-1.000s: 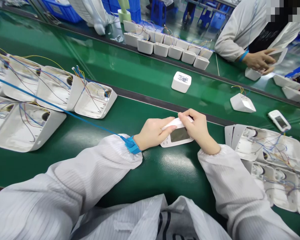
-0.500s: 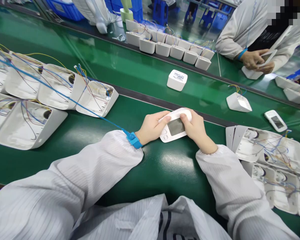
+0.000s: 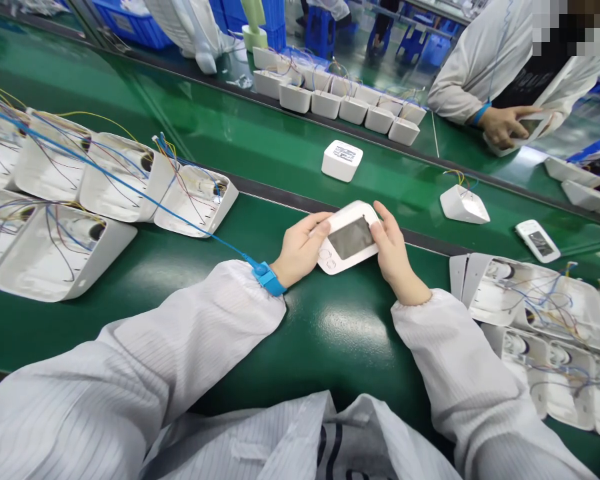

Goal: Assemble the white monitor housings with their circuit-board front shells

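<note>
Between my two hands is a white blood pressure monitor [image 3: 351, 239] with a grey screen and rounded buttons at its lower left. My left hand [image 3: 303, 250] grips its left end, the thumb lying on the front edge and the fingers behind. A blue strap with a cord circles that wrist. At the opposite end my right hand [image 3: 394, 250] holds the right edge, with its thumb against the front beside the screen and its index finger raised past the upper corner. The monitor is tilted, screen up, above the green table.
Open white housings with wires [image 3: 65, 247] stand at left, and more wired housings [image 3: 545, 300] at right. On the green belt lie a closed white unit [image 3: 342, 161], a wired housing [image 3: 465, 203] and another monitor [image 3: 537, 241]. Across it, a co-worker's hand [image 3: 505, 125] holds a white part.
My right thumb has slid from the monitor's top face to its right edge, and the index finger has lifted. The things on the belt have shifted left.
</note>
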{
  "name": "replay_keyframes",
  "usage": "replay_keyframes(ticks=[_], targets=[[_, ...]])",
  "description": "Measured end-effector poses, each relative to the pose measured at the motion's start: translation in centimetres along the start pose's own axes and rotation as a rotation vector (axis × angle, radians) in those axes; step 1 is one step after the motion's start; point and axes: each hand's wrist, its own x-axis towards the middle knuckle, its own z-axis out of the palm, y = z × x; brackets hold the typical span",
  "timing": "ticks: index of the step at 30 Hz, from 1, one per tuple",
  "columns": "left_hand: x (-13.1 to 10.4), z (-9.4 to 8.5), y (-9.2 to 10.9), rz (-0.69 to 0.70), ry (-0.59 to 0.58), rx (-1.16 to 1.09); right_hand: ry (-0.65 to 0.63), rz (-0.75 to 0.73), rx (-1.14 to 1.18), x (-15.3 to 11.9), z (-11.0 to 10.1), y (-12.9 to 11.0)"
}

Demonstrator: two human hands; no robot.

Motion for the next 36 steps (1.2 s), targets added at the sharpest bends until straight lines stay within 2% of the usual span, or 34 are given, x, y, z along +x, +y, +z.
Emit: replay_keyframes(ticks=[2, 4, 5, 7, 9, 10, 14, 17, 23, 29, 36], targets=[[0.3, 0.0, -0.4, -0.003, 0.096, -0.03, -0.104, 0.018, 0.085, -0.2, 0.5, 0.3], [0.6, 0.0, -0.9, 0.002, 0.123, -0.029, -0.187, 0.015, 0.112, -0.4, 0.8, 0.4], [0.7, 0.1, -1.1, 0.005, 0.099, -0.032, -0.175, -0.005, 0.111, -0.5, 0.8, 0.3], [0.9, 0.2, -1.5, 0.024, 0.021, -0.054, -0.049, -0.086, 0.059, -0.8, 0.6, -0.1], [0.9, 0.3, -1.7, 0.078, -0.011, -0.051, 0.08, -0.184, -0.077, -0.9, 0.2, -0.7], [0.8, 0.2, -1.7, 0.115, -0.01, -0.025, 0.102, -0.228, -0.159, -1.0, -0.1, -1.0], [0.5, -0.2, -1.3, 0.26, -0.056, 0.082, -0.037, -0.381, -0.361, -1.0, -0.6, -1.6], [0.5, -0.6, -0.9, 0.283, -0.095, 0.079, -0.098, -0.441, -0.407, -1.1, -0.5, -1.5], [0.2, -0.6, -0.5, 0.24, -0.057, 0.054, -0.056, -0.506, -0.475, -1.4, -0.1, -1.1], [-0.1, -0.4, -0.1, 0.199, -0.029, 0.051, 0.023, -0.632, -0.435, -1.4, 0.2, -0.9], [-0.2, -0.3, 0.2, 0.195, -0.023, 0.043, 0.064, -0.647, -0.447, -1.5, 0.4, -1.0]])
